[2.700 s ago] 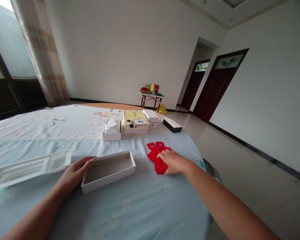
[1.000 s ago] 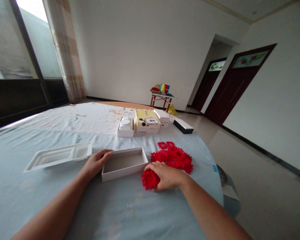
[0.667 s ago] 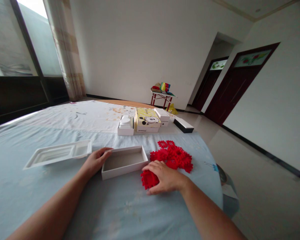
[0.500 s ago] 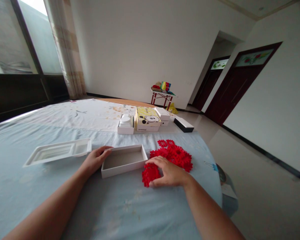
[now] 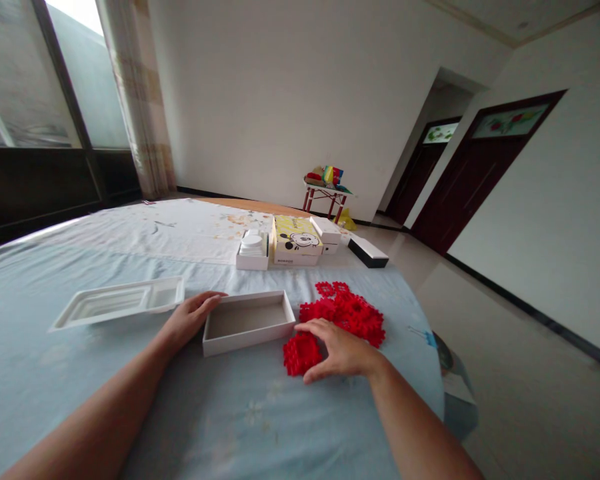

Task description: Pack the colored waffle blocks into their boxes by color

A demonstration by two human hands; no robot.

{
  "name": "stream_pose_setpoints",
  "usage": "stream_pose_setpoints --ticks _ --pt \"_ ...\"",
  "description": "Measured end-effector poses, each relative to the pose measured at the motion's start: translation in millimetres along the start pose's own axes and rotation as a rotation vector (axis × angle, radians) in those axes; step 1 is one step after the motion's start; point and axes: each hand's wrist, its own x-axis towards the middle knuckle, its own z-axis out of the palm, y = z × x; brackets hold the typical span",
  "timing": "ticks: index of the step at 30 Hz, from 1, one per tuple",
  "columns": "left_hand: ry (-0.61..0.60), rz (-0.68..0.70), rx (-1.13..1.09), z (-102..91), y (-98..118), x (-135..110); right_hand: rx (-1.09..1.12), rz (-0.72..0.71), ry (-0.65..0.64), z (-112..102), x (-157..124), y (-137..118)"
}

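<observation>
My left hand [image 5: 187, 320] rests against the left end of an empty white cardboard box [image 5: 248, 322] on the light blue tablecloth [image 5: 130, 400], its fingers curled on the box edge. My right hand [image 5: 337, 350] cups a small clump of red interlocking plastic pieces [image 5: 300, 352] just right of the box. A larger pile of the same red pieces [image 5: 350, 312] lies behind that hand.
A white plastic tray insert [image 5: 120, 301] lies to the left. Farther back stand a white box of round white items [image 5: 253, 251], a yellow cartoon box [image 5: 294, 240], small white boxes [image 5: 327, 231] and a black-and-white box [image 5: 367, 252]. The table edge drops off at right.
My right hand drew a clump of red pieces from the pile toward me, beside the box's right end. The left hand stayed on the box.
</observation>
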Motion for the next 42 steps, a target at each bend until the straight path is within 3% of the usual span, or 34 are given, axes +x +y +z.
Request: stream_pose_setpoints --ticks 3,10,22,28,32,35,38,42 --pt "-0.017 -0.006 -0.119 -4.4 -6 2 -0.010 0.017 -0.015 0 0 0" --pt "0.063 -0.137 -0.414 -5.7 -20 5 -0.076 -0.009 -0.007 5 2 -5" --pt "0.010 -0.068 -0.266 -3.8 -8 0 -0.093 -0.046 0.040 8 4 -7" --pt "-0.019 -0.028 -0.211 -0.5 -12 1 0.009 -0.065 0.069 -15 6 -24" --pt "-0.029 0.000 -0.184 1.1 -13 1 -0.014 -0.145 0.144 -34 32 -56" --pt "-0.038 0.018 -0.167 0.5 -10 0 -0.118 -0.275 0.155 -33 69 -76" --pt "-0.048 0.038 -0.160 -0.4 -6 -3 -0.213 -0.342 0.076 -22 106 -85" --pt "-0.054 0.054 -0.159 0.5 -6 -3 -0.266 -0.310 -0.064 -5 134 -80"
